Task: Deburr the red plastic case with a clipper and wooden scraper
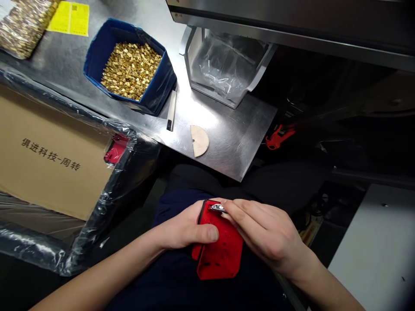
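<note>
Red shell is right over my lap, off the surface, with the open side facing up at the camera, so that's the bit to watch. Left hand has it: thumb pressed on the inside face, the other fingers out of sight behind, so can't tell you exactly how they're wrapped. Right hand comes in from the other side with its fingers bunched up narrow, pinching a small shiny metal piece at the shell's top left corner. From this angle I honestly can't tell if the metal is seated or just touching. My read is that the work right now is fine fitting or adjusting at that corner, left steadying, right doing the fiddly part. Whatever move follows from this pose, I'd say it calls for a firm left thumb and light right fingertips, since the piece looks small enough to slip. Rest of the view: metal surface up ahead with a blue bin holding loose gold-colored parts, a slim white tool just beside it, and a half-round tan piece near the edge. Plastic tray with a see-through bag sits further back, fwiw.
</note>
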A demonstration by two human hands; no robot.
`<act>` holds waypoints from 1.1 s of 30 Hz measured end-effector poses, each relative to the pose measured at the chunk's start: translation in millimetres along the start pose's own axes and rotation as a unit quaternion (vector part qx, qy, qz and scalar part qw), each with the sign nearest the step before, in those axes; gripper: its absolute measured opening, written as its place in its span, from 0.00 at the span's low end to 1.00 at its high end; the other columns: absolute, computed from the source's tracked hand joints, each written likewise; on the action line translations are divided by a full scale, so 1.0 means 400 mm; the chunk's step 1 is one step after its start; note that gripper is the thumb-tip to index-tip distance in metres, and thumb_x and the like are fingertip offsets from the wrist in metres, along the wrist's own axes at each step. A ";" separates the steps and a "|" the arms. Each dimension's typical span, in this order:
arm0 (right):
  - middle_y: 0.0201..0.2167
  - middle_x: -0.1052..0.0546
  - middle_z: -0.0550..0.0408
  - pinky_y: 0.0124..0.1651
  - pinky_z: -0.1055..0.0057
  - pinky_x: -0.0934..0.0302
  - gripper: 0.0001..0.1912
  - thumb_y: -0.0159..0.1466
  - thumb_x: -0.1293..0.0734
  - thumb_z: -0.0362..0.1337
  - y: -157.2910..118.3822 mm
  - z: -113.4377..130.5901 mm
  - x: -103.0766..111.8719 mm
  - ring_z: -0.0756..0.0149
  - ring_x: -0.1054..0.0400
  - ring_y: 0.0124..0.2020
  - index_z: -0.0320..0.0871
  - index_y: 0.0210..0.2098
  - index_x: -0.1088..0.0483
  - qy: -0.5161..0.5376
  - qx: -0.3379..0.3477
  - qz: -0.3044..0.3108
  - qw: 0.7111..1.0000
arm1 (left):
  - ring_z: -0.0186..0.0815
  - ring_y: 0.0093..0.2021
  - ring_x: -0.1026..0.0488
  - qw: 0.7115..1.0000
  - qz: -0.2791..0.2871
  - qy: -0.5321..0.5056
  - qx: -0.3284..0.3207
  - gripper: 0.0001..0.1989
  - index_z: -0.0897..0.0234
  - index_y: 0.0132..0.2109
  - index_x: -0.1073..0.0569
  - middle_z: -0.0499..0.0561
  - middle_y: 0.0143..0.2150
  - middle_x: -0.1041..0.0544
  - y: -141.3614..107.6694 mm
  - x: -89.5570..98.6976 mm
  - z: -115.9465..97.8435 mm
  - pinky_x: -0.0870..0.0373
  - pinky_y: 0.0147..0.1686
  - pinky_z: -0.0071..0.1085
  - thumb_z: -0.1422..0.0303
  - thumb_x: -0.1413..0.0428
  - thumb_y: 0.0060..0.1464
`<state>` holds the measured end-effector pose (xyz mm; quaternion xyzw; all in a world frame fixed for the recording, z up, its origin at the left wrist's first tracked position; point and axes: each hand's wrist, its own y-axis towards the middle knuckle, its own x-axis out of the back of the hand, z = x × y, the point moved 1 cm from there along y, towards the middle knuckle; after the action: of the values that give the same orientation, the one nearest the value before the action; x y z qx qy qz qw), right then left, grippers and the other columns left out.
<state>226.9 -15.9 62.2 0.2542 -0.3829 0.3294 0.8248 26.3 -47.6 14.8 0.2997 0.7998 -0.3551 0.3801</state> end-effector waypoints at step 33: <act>0.20 0.23 0.65 0.25 0.76 0.39 0.07 0.65 0.30 0.42 0.014 0.093 -0.017 0.75 0.32 0.19 0.52 0.39 0.18 0.285 -0.451 0.064 0.843 | 0.50 0.57 0.24 0.993 -0.117 -0.018 -0.031 0.57 0.44 0.67 0.39 0.56 0.62 0.27 -0.021 -0.012 0.040 0.26 0.52 0.40 0.59 0.21 0.31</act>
<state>202.3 -39.7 79.3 -0.2761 -0.2529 0.2302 0.8982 29.1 -66.1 14.2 0.1859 0.8329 -0.3776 0.3592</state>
